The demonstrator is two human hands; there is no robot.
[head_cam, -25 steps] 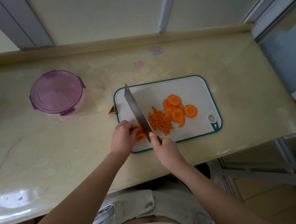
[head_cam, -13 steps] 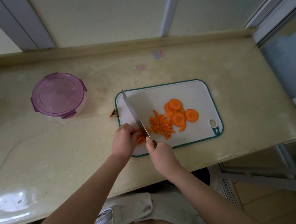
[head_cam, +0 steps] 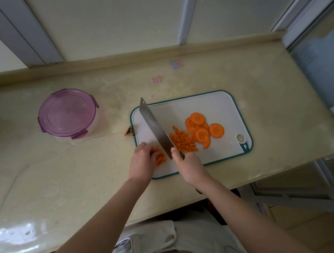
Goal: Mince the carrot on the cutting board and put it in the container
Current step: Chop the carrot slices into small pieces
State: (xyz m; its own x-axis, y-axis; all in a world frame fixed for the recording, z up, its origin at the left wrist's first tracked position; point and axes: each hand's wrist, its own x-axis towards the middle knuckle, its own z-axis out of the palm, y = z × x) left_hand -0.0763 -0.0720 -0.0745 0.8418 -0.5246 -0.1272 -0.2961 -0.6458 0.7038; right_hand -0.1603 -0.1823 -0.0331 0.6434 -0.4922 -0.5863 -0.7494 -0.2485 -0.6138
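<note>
So, right hand (head_cam: pixel 190 166): closed round the handle of the knife (head_cam: pixel 155 127), one finger up by the heel of the blade; the handle itself is hidden inside the fist.
knife: its broad steel blade runs from that hand up and to the left across the left part of the cutting board (head_cam: pixel 219 106), and the far corner, with a small hole in it, sits over the board's far-left edge. Whether the cutting edge touches the board cannot be told.
left hand (head_cam: pixel 142 160): at the board's near-left corner, fingers curled down onto the carrot pieces (head_cam: pixel 160 158) — holding them in place.
carrot pieces: a small orange cluster on the board, partly under the left fingers, just left of the blade's heel.
minced carrot (head_cam: pixel 183 141): a loose heap of small cubes near the middle of the board, just right of the blade.
carrot slices (head_cam: pixel 202 129): round discs overlapping beyond and to the right of the heap, one lying slightly apart on the right.
cutting board: white with a green rim, set at an angle on the counter (head_cam: pixel 67 176), hanging hole at its right end.
container (head_cam: pixel 67 112): round, clear, with a purple clip-on lid closed on top — on the counter well to the left of the board.
scrap (head_cam: pixel 130 131): a small brownish bit on the counter against the board's left edge.
counter: pale yellow stone, with two small stickers (head_cam: pixel 176 64) toward the back wall.
</note>
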